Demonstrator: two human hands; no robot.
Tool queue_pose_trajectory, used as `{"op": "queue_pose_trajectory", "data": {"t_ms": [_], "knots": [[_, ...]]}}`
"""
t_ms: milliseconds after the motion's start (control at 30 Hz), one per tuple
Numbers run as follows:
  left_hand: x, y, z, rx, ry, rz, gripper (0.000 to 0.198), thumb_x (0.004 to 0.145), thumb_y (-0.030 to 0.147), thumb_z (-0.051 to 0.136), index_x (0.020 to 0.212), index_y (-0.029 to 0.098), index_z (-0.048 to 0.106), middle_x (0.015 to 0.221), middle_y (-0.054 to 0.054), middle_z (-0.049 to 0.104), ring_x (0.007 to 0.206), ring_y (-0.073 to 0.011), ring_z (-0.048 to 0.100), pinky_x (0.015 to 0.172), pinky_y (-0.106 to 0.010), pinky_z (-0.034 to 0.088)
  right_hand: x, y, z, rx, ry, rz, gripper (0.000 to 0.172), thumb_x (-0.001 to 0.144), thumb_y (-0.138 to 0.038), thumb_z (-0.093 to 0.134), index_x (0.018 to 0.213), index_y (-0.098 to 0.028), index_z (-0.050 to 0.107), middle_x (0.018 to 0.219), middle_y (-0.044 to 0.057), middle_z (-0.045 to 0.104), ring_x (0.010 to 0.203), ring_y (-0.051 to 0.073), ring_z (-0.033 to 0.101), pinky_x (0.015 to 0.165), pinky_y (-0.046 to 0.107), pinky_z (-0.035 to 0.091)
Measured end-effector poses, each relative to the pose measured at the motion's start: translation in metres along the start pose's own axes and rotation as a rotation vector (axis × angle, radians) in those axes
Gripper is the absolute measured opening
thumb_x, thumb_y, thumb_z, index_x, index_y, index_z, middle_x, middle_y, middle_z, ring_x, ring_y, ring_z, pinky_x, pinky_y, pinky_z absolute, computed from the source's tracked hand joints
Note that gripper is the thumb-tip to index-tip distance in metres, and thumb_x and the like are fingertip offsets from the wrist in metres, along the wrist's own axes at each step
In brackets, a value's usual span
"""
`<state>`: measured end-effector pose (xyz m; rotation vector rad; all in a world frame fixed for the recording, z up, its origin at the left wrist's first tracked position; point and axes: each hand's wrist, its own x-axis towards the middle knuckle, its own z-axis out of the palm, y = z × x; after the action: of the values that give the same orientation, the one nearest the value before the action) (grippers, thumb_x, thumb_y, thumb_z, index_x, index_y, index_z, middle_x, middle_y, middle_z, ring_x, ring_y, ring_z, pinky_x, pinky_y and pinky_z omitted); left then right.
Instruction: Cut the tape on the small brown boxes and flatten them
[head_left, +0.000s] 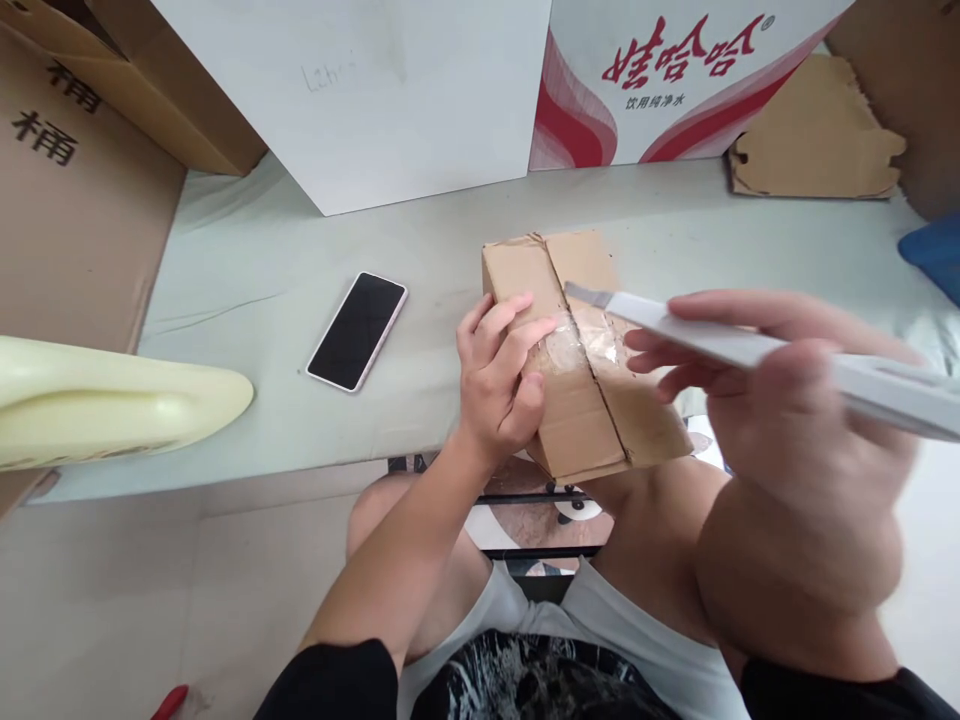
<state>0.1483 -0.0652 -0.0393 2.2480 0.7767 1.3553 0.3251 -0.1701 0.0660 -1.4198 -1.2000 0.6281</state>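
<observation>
A small cardboard box (592, 420) rests tilted at the front edge of the covered table, above my lap. A dark seam runs down its top face, with clear tape (564, 350) across the middle. My left hand (501, 372) grips the box from its left side, its fingers bent over the top. In my right hand (780, 370) is a white utility knife (724, 340), held along its length. The grey blade end points left and hovers close to the seam; whether it touches the cardboard I cannot tell.
A phone (358, 332) lies face up on the table, left of the box. Large white cartons (405, 100) stand behind. At the left are a pale yellow plastic object (135, 400) and brown cartons (82, 190). A flat cardboard piece (817, 130) and something blue (934, 255) are at right.
</observation>
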Motion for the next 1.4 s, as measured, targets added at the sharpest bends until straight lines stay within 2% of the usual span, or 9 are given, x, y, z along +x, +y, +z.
{"op": "queue_pose_trajectory", "data": {"t_ms": [100,167,300,433,533,733,967,1133,1400], "knots": [[0.000,-0.001,0.000,0.011,-0.014,-0.010,0.047,0.104,0.048,0.031,0.127,0.025,0.066,0.142,-0.012,0.065,0.134,-0.0295,0.057,0.125,-0.052,0.034,0.005,0.007,0.019,-0.015,0.045,0.016,0.019,0.084,-0.032,0.085,0.100,-0.029,0.075,0.087,0.001,0.077,0.072,0.018,0.072,0.060,0.033,0.058],[0.000,-0.002,0.001,0.014,-0.006,-0.012,0.046,0.105,0.049,0.030,0.128,0.029,0.064,0.142,-0.009,0.066,0.134,-0.0280,0.058,0.124,-0.050,0.035,0.008,0.013,0.025,0.014,0.037,0.009,0.017,0.083,-0.027,0.085,0.093,-0.026,0.071,0.080,0.000,0.073,0.063,0.014,0.066,0.054,0.029,0.053],[-0.001,-0.003,0.001,-0.005,0.010,-0.003,0.044,0.105,0.048,0.031,0.129,0.030,0.063,0.143,-0.010,0.064,0.134,-0.0269,0.058,0.123,-0.050,0.036,0.012,0.023,0.028,0.200,0.069,0.089,0.021,0.092,-0.037,0.076,0.085,-0.025,0.060,0.065,-0.003,0.066,0.048,0.010,0.052,0.043,0.025,0.041],[-0.001,-0.004,0.000,0.010,-0.021,-0.026,0.046,0.104,0.048,0.031,0.128,0.027,0.065,0.143,-0.011,0.065,0.135,-0.0297,0.057,0.123,-0.053,0.036,0.013,0.027,0.029,0.261,0.116,0.085,0.023,0.097,-0.051,0.066,0.091,-0.028,0.064,0.069,-0.001,0.066,0.058,0.014,0.061,0.042,0.024,0.042],[-0.002,-0.006,0.001,-0.035,0.001,-0.011,0.043,0.103,0.046,0.034,0.130,0.029,0.064,0.144,-0.009,0.064,0.136,-0.0280,0.056,0.124,-0.051,0.035,0.011,0.027,0.030,0.167,0.113,0.052,0.027,0.100,-0.056,0.060,0.100,-0.030,0.069,0.078,0.001,0.069,0.067,0.016,0.066,0.046,0.026,0.047],[-0.002,-0.008,0.004,-0.024,0.004,-0.025,0.045,0.104,0.049,0.031,0.129,0.030,0.063,0.143,-0.008,0.065,0.135,-0.0277,0.057,0.124,-0.050,0.033,0.007,0.026,0.027,-0.136,0.068,0.014,0.024,0.098,-0.050,0.067,0.101,-0.025,0.067,0.075,-0.002,0.065,0.055,0.011,0.053,0.050,0.028,0.041],[-0.001,-0.006,0.003,0.037,0.000,-0.026,0.052,0.103,0.053,0.028,0.123,0.026,0.068,0.139,-0.011,0.068,0.131,-0.0304,0.059,0.121,-0.052,0.038,0.006,0.024,0.026,-0.313,0.026,-0.049,0.016,0.098,-0.036,0.063,0.109,-0.028,0.070,0.076,-0.002,0.069,0.054,0.011,0.056,0.051,0.027,0.044],[-0.001,-0.006,0.003,-0.013,0.004,-0.048,0.053,0.102,0.053,0.030,0.123,0.026,0.071,0.138,-0.011,0.068,0.130,-0.0325,0.058,0.122,-0.055,0.036,0.010,0.015,0.029,-0.423,0.006,-0.093,0.011,0.093,-0.028,0.063,0.101,-0.027,0.070,0.067,-0.003,0.067,0.052,0.012,0.058,0.050,0.027,0.043],[0.000,-0.005,0.003,-0.003,0.038,-0.015,0.049,0.102,0.049,0.033,0.122,0.026,0.072,0.136,-0.011,0.069,0.127,-0.0308,0.061,0.120,-0.054,0.039,0.009,0.018,0.031,-0.504,0.035,-0.152,0.012,0.094,-0.034,0.063,0.102,-0.028,0.070,0.070,-0.002,0.069,0.057,0.015,0.061,0.055,0.029,0.046]]}}
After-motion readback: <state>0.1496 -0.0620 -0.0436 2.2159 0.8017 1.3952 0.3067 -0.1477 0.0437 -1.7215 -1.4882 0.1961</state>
